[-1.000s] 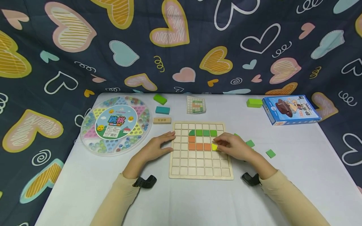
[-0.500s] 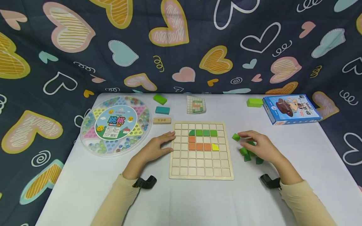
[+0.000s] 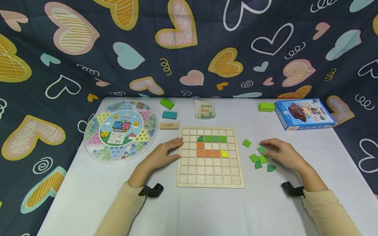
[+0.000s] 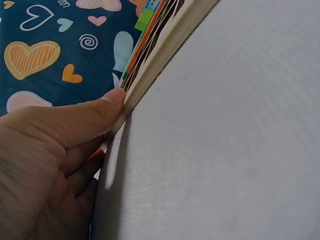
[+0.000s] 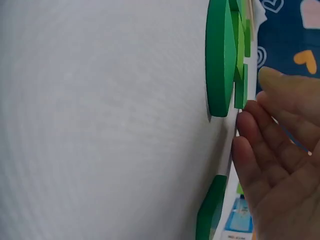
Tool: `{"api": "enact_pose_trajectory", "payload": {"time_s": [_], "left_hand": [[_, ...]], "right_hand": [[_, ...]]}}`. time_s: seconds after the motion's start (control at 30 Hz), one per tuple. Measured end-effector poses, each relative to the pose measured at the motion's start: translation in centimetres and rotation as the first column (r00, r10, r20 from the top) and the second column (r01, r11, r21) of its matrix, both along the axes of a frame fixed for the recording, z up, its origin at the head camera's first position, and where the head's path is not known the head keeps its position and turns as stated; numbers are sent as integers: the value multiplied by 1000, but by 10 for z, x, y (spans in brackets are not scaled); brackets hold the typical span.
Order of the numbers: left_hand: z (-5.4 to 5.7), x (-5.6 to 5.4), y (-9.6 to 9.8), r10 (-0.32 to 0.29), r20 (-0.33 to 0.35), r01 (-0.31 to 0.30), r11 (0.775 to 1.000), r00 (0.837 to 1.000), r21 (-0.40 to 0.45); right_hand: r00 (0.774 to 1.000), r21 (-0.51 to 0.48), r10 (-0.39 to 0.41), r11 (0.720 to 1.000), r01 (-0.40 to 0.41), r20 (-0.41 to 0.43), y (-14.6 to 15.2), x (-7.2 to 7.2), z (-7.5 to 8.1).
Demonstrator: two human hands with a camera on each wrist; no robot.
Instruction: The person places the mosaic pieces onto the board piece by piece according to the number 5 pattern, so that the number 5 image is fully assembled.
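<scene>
A pale wooden grid board lies flat on the table. It bears a row of green tiles, several orange tiles and one yellow tile. My left hand rests against the board's left edge; in the left wrist view the thumb touches that edge. Right of the board, my right hand hovers among loose green tiles, its fingertips beside one green tile. In the right wrist view its fingers are parted and hold nothing, and a rounded green tile stands near them.
Left of the board lies a round marble game box. Behind are a teal block, a wooden block, green blocks and a printed pattern card. A blue box lies at the back right.
My right hand has left the yellow tile on the board and moved right to the loose green tiles, spreading them slightly. My left hand has stayed at the board's edge.
</scene>
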State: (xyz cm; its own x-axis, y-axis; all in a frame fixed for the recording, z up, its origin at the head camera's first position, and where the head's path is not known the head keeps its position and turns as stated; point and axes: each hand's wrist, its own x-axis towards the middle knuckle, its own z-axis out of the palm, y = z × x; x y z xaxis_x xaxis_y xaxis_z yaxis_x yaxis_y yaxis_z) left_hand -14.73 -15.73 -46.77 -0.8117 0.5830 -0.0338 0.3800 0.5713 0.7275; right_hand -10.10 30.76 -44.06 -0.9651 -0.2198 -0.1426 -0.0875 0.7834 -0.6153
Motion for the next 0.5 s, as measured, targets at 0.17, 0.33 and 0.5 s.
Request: {"api": "enact_pose_trajectory", "payload": {"time_s": [0.17, 0.33, 0.5], "left_hand": [[-1, -1, 0, -6, -14, 6, 1000, 1000, 0], [-1, -1, -1, -9, -18, 9, 1000, 1000, 2], [-1, 0, 0, -9, -16, 9, 1000, 1000, 1]], "right_hand": [[1000, 7, 17, 1000, -17, 4, 4, -6, -7], [999, 41, 36, 999, -35, -41, 4, -9, -8], [998, 71, 26, 997, -22, -60, 0, -9, -4]]}}
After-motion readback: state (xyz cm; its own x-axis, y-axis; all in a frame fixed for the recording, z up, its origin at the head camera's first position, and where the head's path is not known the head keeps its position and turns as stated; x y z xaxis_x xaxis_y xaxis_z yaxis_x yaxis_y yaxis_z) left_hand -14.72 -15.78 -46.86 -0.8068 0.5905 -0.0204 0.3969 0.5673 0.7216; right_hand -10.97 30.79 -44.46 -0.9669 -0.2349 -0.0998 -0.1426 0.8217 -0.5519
